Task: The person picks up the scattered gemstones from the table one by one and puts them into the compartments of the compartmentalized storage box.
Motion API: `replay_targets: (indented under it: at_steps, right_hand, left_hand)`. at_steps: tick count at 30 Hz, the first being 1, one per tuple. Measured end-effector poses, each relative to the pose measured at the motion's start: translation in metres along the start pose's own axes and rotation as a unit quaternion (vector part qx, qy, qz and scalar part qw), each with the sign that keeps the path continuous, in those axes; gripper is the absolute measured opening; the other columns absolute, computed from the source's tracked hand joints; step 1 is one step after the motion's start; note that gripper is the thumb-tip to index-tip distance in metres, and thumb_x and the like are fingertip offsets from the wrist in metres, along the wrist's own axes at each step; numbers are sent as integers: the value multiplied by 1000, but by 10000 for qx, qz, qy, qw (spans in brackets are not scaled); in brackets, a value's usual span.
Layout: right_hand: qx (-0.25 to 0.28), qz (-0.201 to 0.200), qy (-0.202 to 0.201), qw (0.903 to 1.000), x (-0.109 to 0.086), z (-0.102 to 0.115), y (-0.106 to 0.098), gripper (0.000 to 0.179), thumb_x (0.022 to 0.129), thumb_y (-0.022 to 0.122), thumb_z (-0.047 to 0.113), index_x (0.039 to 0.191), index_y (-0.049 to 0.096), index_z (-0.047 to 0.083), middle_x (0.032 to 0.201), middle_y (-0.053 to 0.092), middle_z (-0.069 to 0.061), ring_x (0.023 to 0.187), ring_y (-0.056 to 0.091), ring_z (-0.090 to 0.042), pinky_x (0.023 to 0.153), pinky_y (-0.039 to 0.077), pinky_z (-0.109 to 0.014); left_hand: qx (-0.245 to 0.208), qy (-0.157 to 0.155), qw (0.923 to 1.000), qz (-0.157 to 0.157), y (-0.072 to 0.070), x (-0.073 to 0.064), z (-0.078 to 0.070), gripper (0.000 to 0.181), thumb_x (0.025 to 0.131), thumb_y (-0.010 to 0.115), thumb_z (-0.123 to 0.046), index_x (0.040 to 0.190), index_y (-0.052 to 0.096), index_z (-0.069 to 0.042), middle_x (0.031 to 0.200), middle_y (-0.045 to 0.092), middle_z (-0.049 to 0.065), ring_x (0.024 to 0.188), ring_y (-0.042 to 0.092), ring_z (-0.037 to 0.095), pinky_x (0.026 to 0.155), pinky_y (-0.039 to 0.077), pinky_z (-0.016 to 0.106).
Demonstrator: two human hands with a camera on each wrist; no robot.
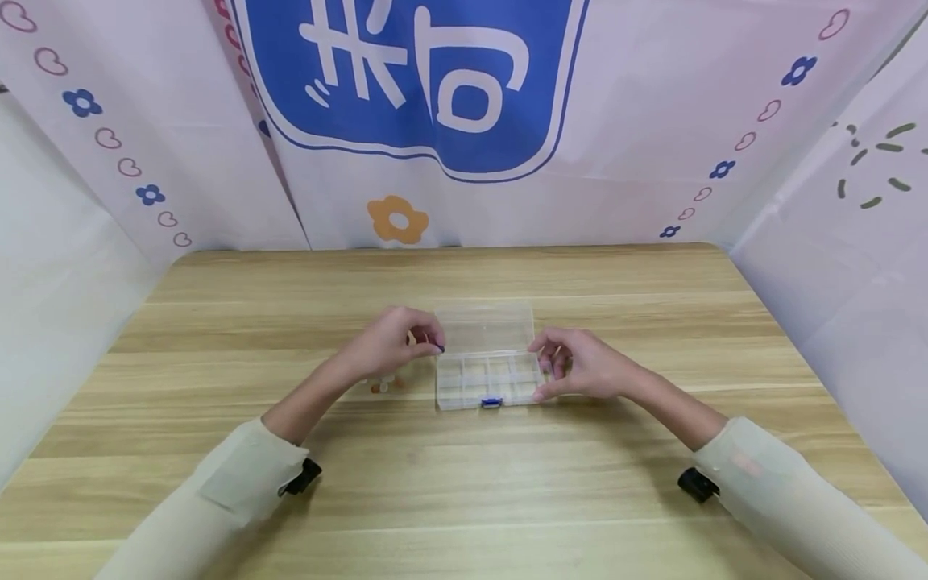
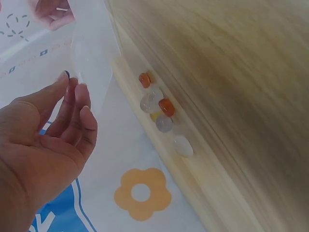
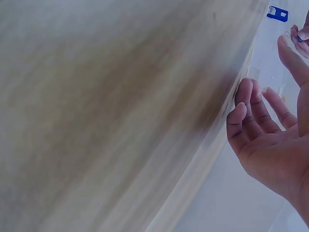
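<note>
A clear plastic compartment box (image 1: 451, 404) lies on the table with its lid (image 1: 484, 324) laid back and a blue latch (image 1: 491, 402) at its front. At the box's back left corner, my left hand (image 1: 391, 342) pinches a small dark blue stone (image 1: 441, 348) between thumb and fingertip. My right hand (image 1: 583, 364) holds the right end of the box, thumb at the front corner and fingers at the back. Left of the box lie several small polished stones, among them an orange one (image 2: 166, 107) and a whitish one (image 2: 183, 146).
The wood-grain table (image 1: 464, 491) carries the box and the stones. Behind it hangs a white cloth (image 1: 623, 161) with a blue emblem and an orange flower. White cloth also closes off both sides.
</note>
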State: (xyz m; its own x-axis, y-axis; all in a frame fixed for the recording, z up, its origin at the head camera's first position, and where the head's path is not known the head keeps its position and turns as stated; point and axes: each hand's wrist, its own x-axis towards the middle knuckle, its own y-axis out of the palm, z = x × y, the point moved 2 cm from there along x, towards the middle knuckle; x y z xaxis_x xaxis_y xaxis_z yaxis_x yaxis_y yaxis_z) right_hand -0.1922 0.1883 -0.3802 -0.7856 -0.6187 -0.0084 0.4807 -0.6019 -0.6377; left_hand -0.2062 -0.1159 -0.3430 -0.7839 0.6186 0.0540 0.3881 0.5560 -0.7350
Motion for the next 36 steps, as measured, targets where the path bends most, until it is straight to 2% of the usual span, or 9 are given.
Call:
replay_targets:
  at_steps: [8,20,29,36]
  right_hand:
    - [14,-31,29,10000,0,0,0,57,77,94,15,120,62,-5,89,64,-7,75,61,-17,70,54,-27]
    - [51,-48,84,9999,-1,0,0,58,76,94,14,120,62,-5,90,64,-8,75,60,-17,70,53,-26]
    - [84,-73,131,9999,0,1,1,58,76,94,12,120,62,-7,89,64,-9,74,60,-17,69,53,-26]
    - [123,-92,148,9998,-1,0,2,57,76,94,12,120,62,-7,90,64,-8,73,59,-17,68,53,-26]
  left_hand:
    - [-27,34,10000,14,5,6,-2,3,95,74,-1,96,76,-2,87,73,2,80,65,13,76,55,30]
    - [-87,-28,9999,105,13,15,-8,5,94,74,0,92,76,-4,88,74,1,81,66,14,73,55,28]
    - [-222,-257,9993,177,25,24,-13,6,95,73,0,94,78,-3,88,74,4,77,64,13,69,54,26]
    - [-304,-204,9992,143,31,30,-17,6,94,74,0,93,78,-3,86,74,3,75,64,13,66,53,24]
